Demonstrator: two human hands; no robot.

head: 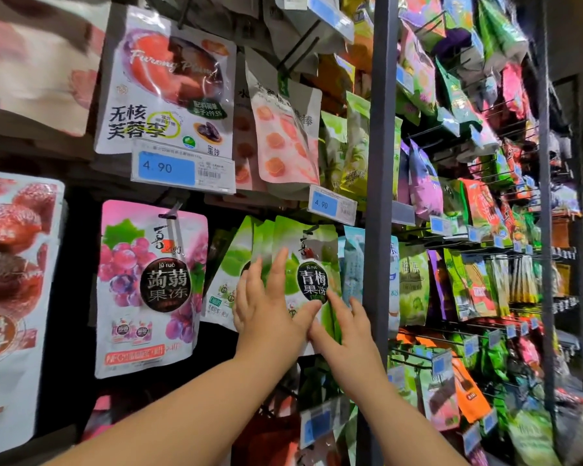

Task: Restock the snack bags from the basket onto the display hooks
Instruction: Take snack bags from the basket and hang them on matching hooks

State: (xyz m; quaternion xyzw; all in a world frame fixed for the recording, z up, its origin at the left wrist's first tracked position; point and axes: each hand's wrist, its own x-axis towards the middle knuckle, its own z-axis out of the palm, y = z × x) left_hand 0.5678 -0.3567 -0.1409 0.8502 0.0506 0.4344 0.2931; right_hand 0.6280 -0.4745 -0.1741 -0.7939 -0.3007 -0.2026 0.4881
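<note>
Bare forearms (189,408) reach from the near edge, left hand (266,307) and right hand (347,331) flat, fingers straight, neither grip holding anything, pressing the green snack bag (312,280) hanging on its hook (313,228), apparently to square it; basket out of view.

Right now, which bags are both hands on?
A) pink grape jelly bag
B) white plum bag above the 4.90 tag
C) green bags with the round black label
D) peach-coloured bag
C: the left hand and the right hand both lie with straight fingers on the green bags, right of the pink grape bag.
</note>
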